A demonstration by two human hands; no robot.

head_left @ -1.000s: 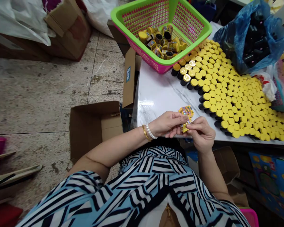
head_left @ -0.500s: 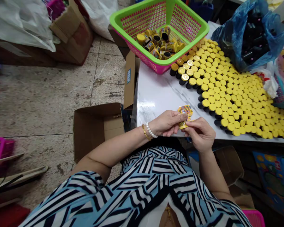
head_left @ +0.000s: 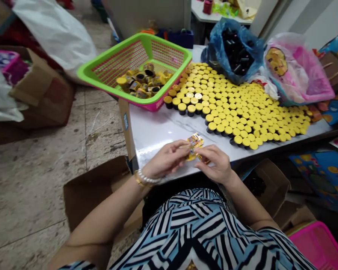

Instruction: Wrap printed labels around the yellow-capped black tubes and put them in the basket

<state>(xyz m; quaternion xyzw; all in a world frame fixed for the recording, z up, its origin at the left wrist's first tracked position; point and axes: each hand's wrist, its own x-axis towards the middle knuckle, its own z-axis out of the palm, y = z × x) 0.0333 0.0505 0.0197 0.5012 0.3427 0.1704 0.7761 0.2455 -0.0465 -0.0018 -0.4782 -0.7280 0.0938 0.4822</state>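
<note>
My left hand (head_left: 171,156), with a pearl bracelet and a gold bangle at the wrist, pinches small yellow printed labels (head_left: 195,140) just over the table's front edge. They look like a thin stack or sleeve; the fingers partly hide them. My right hand (head_left: 216,162) is closed at their right side, thumb and fingers together, with a bit of yellow print showing beneath. Beyond the hands stand many black bottles with yellow caps (head_left: 238,132), packed upright in rows. A green and pink basket (head_left: 87,77) behind them to the left holds several yellow-labelled bottles (head_left: 141,79).
On the white marbled table (head_left: 154,129), a blue plastic bag (head_left: 214,48) of black pieces stands behind the bottles, beside a pink basket (head_left: 317,80) with plastic in it. Cardboard boxes (head_left: 92,187) sit by the table's left side. A pink bin (head_left: 318,243) is low at right.
The camera view has swung to the right and up, showing more of the table's far side. Both hands stay together at the labels; the right fingers have shifted over them.
</note>
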